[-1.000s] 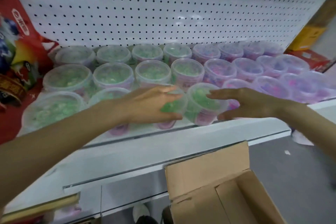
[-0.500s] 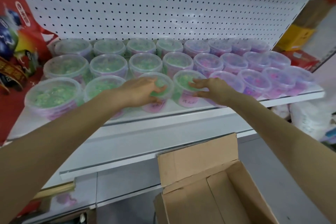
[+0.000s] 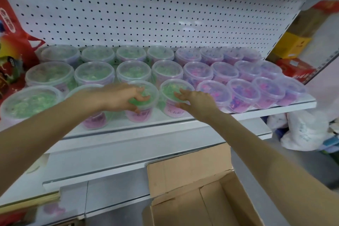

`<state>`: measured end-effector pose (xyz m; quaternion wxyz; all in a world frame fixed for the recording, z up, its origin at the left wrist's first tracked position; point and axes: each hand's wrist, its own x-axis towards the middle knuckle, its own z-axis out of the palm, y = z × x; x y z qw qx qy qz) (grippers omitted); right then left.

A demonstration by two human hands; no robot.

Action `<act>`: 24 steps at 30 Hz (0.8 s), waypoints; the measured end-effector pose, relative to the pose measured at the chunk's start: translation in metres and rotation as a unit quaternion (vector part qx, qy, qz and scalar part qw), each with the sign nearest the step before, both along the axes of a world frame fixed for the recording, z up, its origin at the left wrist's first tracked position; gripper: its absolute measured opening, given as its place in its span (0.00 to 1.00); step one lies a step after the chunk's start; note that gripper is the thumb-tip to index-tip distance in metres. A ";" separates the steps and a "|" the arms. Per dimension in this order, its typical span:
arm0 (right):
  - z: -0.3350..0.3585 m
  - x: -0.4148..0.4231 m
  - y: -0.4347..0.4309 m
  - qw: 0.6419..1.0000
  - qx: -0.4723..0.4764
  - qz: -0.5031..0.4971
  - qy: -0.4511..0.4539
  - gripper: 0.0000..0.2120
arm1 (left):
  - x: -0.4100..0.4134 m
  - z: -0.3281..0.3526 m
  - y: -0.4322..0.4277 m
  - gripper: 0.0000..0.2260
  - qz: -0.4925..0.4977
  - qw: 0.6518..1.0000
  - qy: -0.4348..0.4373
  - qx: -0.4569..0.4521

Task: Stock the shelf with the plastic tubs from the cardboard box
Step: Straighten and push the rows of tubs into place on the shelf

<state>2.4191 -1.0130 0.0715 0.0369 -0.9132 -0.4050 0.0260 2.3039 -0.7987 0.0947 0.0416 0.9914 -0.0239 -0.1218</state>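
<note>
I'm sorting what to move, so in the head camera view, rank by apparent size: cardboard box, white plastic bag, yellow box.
1. cardboard box, though nearest the camera.
2. white plastic bag.
3. yellow box, farther off.

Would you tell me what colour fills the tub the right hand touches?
The tub holds green; head view.

tubs (image 3: 242, 95) in rows on shelf (image 3: 286, 107), cardboard box (image 3: 194, 198) below in front

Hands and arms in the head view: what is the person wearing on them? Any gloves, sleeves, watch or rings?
Nothing worn shows. The left hand and right hand are ungloved, with no rings visible. The left forearm and right forearm are bare to the frame edge: no sleeve, watch or bracelet in view. The nails are too blurred to judge.
</note>
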 end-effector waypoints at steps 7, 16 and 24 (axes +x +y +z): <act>0.004 0.018 -0.002 0.982 -0.028 0.143 -0.121 0.19 | 0.007 -0.004 -0.013 0.27 0.088 0.996 0.019 0.012; 0.039 0.077 -0.015 0.951 0.023 0.280 0.128 0.25 | 0.042 0.028 -0.061 0.18 0.312 0.946 -0.056 -0.067; 0.063 0.263 -0.071 0.983 0.116 0.044 0.137 0.14 | 0.157 0.026 -0.077 0.14 0.335 0.865 -0.297 -0.225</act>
